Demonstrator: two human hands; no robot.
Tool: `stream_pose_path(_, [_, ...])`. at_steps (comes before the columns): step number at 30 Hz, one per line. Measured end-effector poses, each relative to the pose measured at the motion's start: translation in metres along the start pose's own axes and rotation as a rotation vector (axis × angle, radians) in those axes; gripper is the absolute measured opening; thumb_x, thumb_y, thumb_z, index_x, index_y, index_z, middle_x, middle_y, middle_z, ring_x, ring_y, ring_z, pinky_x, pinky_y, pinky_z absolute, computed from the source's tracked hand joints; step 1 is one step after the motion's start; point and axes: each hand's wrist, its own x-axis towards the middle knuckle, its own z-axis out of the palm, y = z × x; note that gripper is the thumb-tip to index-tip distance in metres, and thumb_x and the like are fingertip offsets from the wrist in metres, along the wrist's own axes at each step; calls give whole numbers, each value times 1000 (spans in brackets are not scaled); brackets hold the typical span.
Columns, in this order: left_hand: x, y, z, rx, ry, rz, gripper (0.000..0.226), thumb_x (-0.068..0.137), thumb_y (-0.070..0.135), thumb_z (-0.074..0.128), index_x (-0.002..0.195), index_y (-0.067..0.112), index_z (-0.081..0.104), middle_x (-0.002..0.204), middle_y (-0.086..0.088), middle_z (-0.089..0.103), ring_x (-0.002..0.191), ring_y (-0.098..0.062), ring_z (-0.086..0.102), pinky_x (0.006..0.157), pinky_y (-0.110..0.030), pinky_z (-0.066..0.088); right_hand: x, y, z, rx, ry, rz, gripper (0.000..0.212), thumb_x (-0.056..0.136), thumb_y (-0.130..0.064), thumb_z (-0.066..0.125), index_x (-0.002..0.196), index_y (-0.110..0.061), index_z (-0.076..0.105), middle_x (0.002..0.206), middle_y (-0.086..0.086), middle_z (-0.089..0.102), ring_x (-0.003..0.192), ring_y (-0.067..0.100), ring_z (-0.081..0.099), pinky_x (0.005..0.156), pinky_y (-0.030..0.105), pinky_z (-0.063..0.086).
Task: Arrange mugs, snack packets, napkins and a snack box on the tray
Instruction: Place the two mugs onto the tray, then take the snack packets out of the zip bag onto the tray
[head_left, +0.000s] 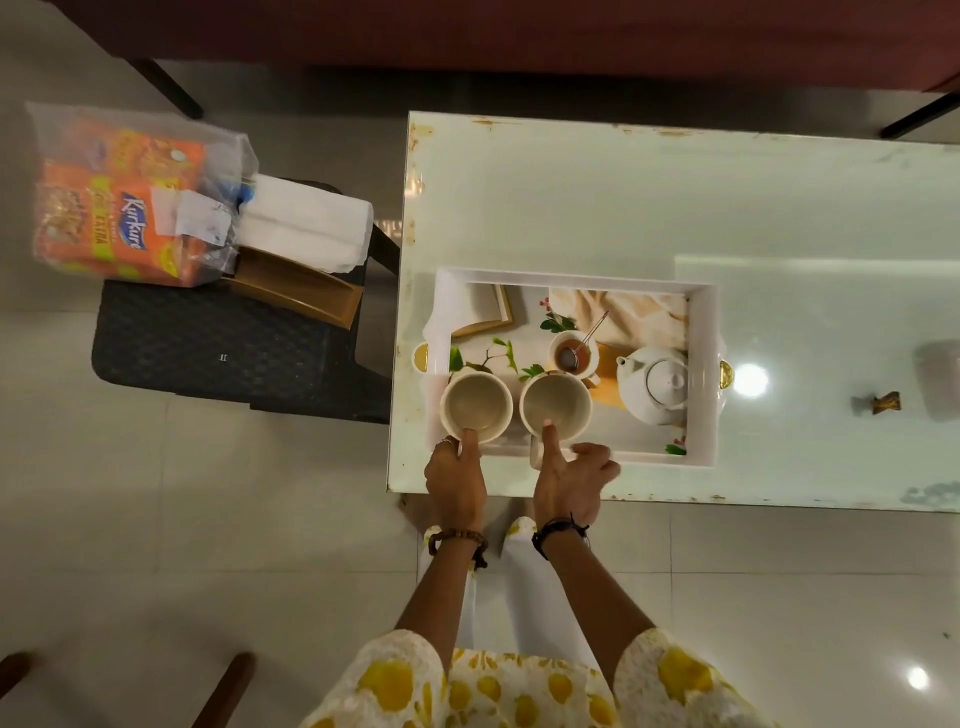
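While my left hand (456, 480) pinched one empty cream ceramic mug (477, 407) and my right hand (570, 480) its twin (556, 404), both at the near-left end of the white rectangular printed tray (702, 374) on the table (597, 208), I feared their nearly touching rims would clink or tip against the tray's wall.

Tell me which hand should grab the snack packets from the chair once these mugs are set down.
Probably the left hand. The snack packets sit on the black chair to the person's left, while the right hand holds the mug farther from them.
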Motion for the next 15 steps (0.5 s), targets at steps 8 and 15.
stream_pose_path(8, [-10,36,-36,-51,132,102,40,87,24,62,118,4,47,121,-14,48,110,-30,55,87,-38,53,-45,-48,15,208,-112,-464,13,91,-26,55,90,-17,45,86,0,55,74,14,53,64,27,43])
stream_pose_path(15, [33,86,-110,-413,55,208,16,96,18,45,103,8,55,98,-10,64,91,-13,64,80,-29,55,-101,-141,78,320,-410,-742,12,88,-21,57,96,-24,49,92,-9,57,80,-1,55,69,6,43])
